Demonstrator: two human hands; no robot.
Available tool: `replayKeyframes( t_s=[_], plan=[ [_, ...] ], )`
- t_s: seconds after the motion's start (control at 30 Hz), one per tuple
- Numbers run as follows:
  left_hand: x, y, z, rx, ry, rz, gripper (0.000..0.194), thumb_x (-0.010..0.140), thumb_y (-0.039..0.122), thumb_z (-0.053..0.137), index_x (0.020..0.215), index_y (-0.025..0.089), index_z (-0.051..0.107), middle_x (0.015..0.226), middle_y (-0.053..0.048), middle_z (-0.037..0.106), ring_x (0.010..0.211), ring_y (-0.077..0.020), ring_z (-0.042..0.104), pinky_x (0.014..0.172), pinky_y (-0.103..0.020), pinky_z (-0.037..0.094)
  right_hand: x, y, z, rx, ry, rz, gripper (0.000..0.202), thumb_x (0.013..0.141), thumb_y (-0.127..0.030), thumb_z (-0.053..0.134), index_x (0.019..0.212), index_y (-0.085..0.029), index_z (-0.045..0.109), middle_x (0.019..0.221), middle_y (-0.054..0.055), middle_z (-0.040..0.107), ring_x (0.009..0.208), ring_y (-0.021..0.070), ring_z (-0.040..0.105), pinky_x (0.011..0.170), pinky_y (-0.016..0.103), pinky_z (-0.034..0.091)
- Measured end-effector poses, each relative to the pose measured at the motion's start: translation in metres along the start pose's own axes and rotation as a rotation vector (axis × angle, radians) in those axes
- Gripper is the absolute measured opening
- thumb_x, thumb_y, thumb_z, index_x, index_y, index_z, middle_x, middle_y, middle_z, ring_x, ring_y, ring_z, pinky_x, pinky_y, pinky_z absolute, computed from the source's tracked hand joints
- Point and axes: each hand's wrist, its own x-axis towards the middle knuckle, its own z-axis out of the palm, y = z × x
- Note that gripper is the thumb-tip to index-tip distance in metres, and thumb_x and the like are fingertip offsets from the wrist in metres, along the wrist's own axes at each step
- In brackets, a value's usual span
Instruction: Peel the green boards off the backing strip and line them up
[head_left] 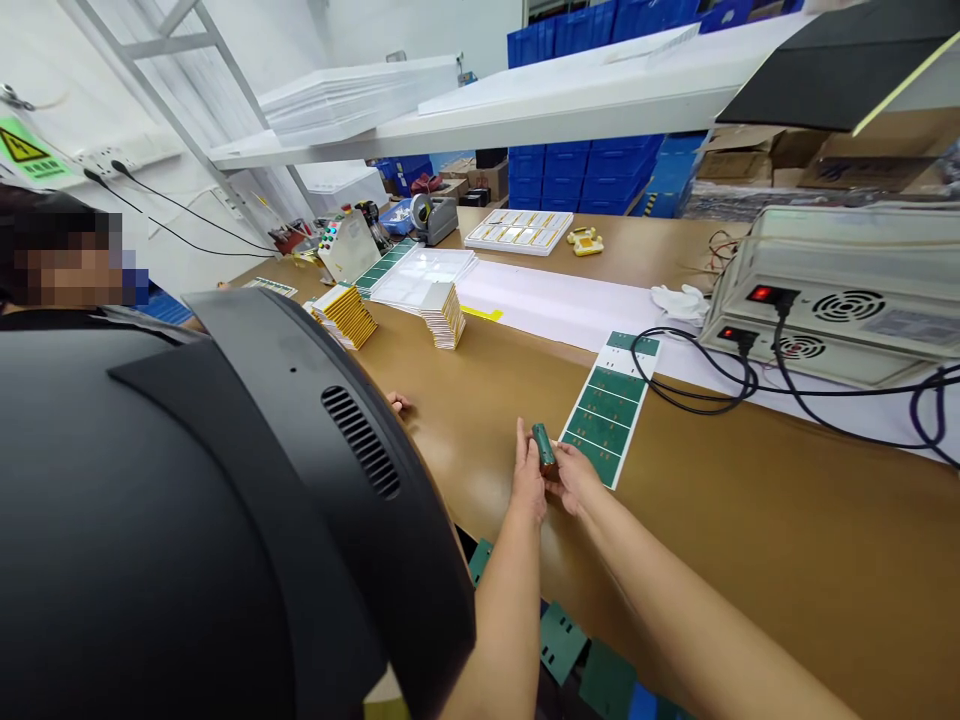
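Both hands come together above the brown tabletop, around a small dark green block-like piece that looks like a stack of green cards or a wrapped pack; which one I cannot tell. My left hand bears against its left side, fingers stretched forward. From the right, my right hand grips its lower end; some fingertips are hidden behind the piece. Just beyond my right hand lies a white-edged sheet of green labels or insulating pieces. Loose green cut pieces show below the table edge, under my forearms.
A large black curved surface blocks the left foreground. A co-worker's hand rests beyond it. White-and-yellow stacks stand farther back. At right, black cables run from grey equipment boxes. A white shelf spans the back.
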Motion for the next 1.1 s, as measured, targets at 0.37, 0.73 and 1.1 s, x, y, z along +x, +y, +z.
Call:
replayKeyframes(
  t_s=[0.37,0.73,1.1],
  plan=[
    [-0.008,0.017,0.001,0.32,-0.077,-0.042,0.066,0.044,0.006,0.065,0.107,0.026,0.054,0.108,-0.008,0.054,0.089,-0.0219,0.054,0.071,-0.032,0.045,0.013,-0.001,-0.003,0.056,0.109,0.0,0.033,0.066,-0.018,0.048,0.097,-0.027,0.039,0.053,-0.009,0.051,0.037,0.0091,0.046,0.039,0.022,0.04],
    [0.055,0.223,-0.065,0.608,0.114,0.221,0.013,0.06,0.016,0.063,0.068,0.021,0.055,0.068,0.0,0.055,0.101,-0.0214,0.045,0.092,-0.037,0.026,-0.016,0.018,-0.099,-0.006,0.159,-0.128,0.049,0.055,-0.021,0.061,0.098,-0.032,0.041,0.092,-0.004,0.051,0.069,0.0112,0.058,0.051,0.021,0.046],
    [0.085,0.227,-0.099,0.843,0.004,0.304,0.01,0.059,0.023,0.065,0.066,0.021,0.057,0.072,0.004,0.06,0.087,-0.016,0.048,0.091,-0.033,0.026,-0.107,0.051,-0.271,-0.121,0.578,-0.127,0.049,0.033,-0.035,0.069,0.078,-0.03,0.051,0.081,0.002,0.058,0.067,0.0191,0.06,0.048,0.025,0.049]
  ],
)
